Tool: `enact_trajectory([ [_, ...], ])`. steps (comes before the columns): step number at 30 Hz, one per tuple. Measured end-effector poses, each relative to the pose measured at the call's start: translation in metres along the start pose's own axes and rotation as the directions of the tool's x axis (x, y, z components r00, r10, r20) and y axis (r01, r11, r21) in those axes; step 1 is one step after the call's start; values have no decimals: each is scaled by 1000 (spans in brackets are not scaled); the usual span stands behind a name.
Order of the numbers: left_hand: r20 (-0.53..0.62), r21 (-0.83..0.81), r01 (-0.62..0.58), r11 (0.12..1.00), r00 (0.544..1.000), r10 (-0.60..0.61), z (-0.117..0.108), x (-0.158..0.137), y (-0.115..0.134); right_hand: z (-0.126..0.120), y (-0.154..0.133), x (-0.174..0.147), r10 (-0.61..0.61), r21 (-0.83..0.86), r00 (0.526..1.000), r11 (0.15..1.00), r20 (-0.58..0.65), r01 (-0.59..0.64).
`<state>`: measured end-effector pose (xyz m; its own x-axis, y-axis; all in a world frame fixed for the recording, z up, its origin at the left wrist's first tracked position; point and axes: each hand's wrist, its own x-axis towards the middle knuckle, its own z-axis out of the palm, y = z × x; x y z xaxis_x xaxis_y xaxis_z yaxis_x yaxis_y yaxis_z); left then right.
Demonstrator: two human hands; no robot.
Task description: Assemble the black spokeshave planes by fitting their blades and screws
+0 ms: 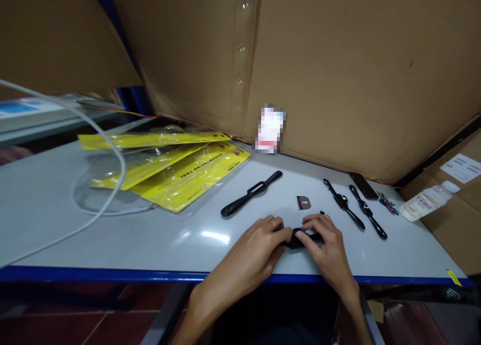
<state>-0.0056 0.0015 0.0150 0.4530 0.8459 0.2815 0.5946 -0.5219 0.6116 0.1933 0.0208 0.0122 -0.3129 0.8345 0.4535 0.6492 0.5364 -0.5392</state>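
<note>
Near the front edge of the table, both my hands are on a black spokeshave (296, 242). My left hand (265, 242) wraps its left end, which is mostly hidden by the fingers. With thumb and fingers, my right hand (325, 239) grips its middle and right part. Just beyond the hands lies a small dark metal blade (303, 202) with a slot in it. A black spokeshave body (257, 188) with an open middle lies to the left of the blade. To the right are two more black spokeshaves, one (343, 203) beside the other (367, 212).
Yellow-carded clear packages (188, 184) lie fanned at the left, near a white cable (116, 154). A blurred phone-like thing (269, 129) leans on the cardboard wall (338, 84). At right are a dark flat case (364, 185), keys (388, 203) and a white bottle (426, 202).
</note>
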Motion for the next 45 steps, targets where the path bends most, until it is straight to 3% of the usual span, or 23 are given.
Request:
enact_trajectory([
  [8,10,4,24,1000,1000,-24,-1,-1,2,-10,3,-16,53,-43,991,997,-125,-58],
  [13,-50,76,9,997,999,-6,1,-2,0,-14,6,-35,37,-53,995,998,-97,-42],
  [22,-190,311,57,949,982,3,11,0,1,-5,4,-35,3,15,997,1000,-83,-2],
  [28,-172,451,115,885,984,-41,19,3,6,1,-7,-35,-47,58,999,997,-17,48],
  [35,-262,436,173,883,963,-59,21,4,2,10,-12,-36,-49,36,998,998,-43,51],
  [45,-249,438,115,891,969,-2,21,5,3,10,-13,-36,-44,23,998,999,-49,45],
])
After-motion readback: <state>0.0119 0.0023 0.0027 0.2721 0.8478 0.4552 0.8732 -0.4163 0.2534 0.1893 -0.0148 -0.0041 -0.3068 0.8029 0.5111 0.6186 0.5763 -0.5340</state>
